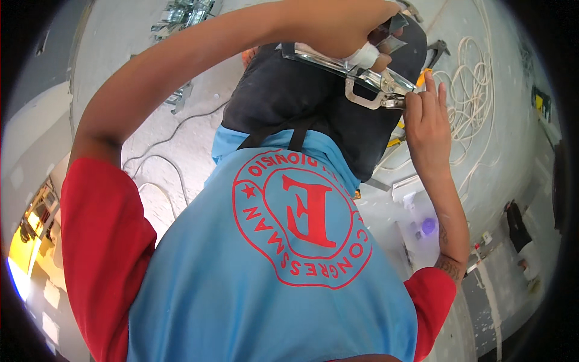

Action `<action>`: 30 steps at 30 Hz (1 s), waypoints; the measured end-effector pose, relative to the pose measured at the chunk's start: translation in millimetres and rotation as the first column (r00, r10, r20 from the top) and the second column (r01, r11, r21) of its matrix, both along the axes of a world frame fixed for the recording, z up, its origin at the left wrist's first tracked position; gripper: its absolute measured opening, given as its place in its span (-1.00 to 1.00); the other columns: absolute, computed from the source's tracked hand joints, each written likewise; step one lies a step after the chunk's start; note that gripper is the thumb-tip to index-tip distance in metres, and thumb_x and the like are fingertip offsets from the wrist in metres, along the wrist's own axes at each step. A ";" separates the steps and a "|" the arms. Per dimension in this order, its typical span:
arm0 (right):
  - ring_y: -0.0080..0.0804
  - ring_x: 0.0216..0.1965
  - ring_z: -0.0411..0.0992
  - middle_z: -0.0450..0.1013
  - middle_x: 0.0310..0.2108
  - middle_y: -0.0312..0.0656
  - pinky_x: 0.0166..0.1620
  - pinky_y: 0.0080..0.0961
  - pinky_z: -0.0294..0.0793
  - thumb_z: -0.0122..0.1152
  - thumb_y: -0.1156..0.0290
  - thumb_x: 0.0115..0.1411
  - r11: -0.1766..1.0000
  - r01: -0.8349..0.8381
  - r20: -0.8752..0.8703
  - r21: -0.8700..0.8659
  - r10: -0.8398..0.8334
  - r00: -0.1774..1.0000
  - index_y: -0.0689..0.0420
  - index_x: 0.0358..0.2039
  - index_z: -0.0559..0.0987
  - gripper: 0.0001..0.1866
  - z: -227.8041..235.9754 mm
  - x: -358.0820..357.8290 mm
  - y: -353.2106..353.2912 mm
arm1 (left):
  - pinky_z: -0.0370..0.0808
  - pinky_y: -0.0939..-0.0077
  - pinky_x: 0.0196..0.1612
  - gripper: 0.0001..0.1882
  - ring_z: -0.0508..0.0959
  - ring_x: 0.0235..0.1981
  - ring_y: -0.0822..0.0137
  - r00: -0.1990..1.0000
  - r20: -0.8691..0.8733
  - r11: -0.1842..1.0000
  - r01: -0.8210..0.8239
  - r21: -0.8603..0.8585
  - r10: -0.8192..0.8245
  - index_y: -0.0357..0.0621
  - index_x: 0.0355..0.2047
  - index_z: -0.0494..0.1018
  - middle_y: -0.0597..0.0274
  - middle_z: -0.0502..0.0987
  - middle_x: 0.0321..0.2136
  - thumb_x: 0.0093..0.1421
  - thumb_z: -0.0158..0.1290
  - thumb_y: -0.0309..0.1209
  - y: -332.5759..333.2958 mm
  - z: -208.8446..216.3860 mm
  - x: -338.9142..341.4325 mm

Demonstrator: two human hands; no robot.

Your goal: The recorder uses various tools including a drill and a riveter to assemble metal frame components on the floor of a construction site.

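My left arm arches over from the left. Its hand [347,30] is closed around a shiny metal channel [313,58] lying across my black-clad thighs. Something white [365,56] wraps or sits at those fingers; I cannot tell what it is. A silver locking C-clamp [357,96] is at the channel's near side, its curved jaw toward me. My right hand [427,117] pinches the clamp's right end between thumb and forefinger, other fingers raised. The left fingertips are partly hidden behind the metal.
Beyond my right hand, white cable [473,99] lies in loose coils on the floor. A dark hand tool [436,53] lies near it. At the upper left are several shiny metal pieces [181,18]. Thin grey cable [163,142] runs across the floor to my left.
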State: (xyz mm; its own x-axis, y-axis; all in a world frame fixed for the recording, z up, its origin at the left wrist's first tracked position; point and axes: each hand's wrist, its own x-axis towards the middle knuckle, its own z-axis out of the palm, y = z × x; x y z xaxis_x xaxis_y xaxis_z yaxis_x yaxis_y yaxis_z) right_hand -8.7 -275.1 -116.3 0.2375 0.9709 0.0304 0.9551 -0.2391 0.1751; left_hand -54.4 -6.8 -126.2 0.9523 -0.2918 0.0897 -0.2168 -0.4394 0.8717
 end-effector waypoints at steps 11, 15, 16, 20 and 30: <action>0.05 0.15 0.39 0.38 -0.09 0.00 0.09 -0.02 0.46 0.12 0.66 0.07 0.952 0.292 -0.244 -0.094 -0.307 0.920 0.26 -0.26 0.40 -0.80 18.6 -9.9 -4.7 | 0.48 0.14 -0.27 -0.54 0.57 -0.29 -0.21 1.000 0.008 0.984 0.030 -0.178 -0.029 -0.39 -0.15 0.28 -0.28 0.55 -0.38 0.06 0.23 -0.40 -5.3 -1.9 -12.8; 0.01 0.17 0.33 0.36 0.02 -0.02 0.22 0.13 0.25 0.15 0.57 0.08 0.990 0.124 -0.099 -0.060 -0.130 0.987 0.21 -0.11 0.40 -0.67 18.8 6.5 -0.9 | 0.48 0.14 -0.27 -0.55 0.58 -0.31 -0.20 0.999 -0.033 0.991 0.021 -0.135 -0.025 -0.39 -0.14 0.28 -0.27 0.54 -0.40 0.06 0.22 -0.42 -5.3 2.7 -14.9; -0.03 0.17 0.32 0.36 0.02 -0.04 0.26 0.16 0.18 0.16 0.54 0.10 0.989 0.121 -0.114 -0.080 -0.129 0.985 0.18 -0.05 0.39 -0.63 18.2 8.6 -0.5 | 0.48 0.15 -0.28 -0.56 0.58 -0.31 -0.20 1.000 -0.025 0.997 0.009 -0.079 -0.011 -0.39 -0.14 0.28 -0.27 0.54 -0.41 0.06 0.21 -0.42 -5.1 3.4 -15.1; -0.14 0.07 0.38 0.38 -0.05 -0.11 0.18 0.03 0.27 0.21 0.47 0.10 0.975 0.147 -0.161 -0.165 -0.174 0.972 0.14 0.02 0.36 -0.55 14.2 8.7 -0.7 | 0.48 0.14 -0.29 -0.59 0.58 -0.32 -0.21 1.000 -0.005 0.998 0.008 -0.065 -0.008 -0.40 -0.17 0.30 -0.27 0.54 -0.44 0.05 0.20 -0.45 -4.2 2.1 -15.4; -0.29 -0.29 0.38 0.32 -0.35 -0.23 -0.25 -0.33 0.32 0.31 -0.07 0.03 0.988 0.106 -0.013 -0.111 -0.108 0.994 0.12 -0.21 0.43 -0.46 -2.5 16.1 -1.8 | 0.47 0.12 -0.30 -0.55 0.58 -0.31 -0.23 0.999 -0.033 0.999 0.013 -0.046 -0.015 -0.40 -0.23 0.32 -0.27 0.54 -0.45 0.02 0.26 -0.36 -3.7 -3.2 -11.5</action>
State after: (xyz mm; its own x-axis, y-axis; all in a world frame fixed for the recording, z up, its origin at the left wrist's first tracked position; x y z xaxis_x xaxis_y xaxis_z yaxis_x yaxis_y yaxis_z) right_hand 7.4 -276.9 -118.8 0.3393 0.9372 -0.0805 0.9285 -0.3199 0.1886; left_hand -65.9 -10.5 -129.4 0.9508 -0.3015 0.0714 -0.1930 -0.3961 0.8977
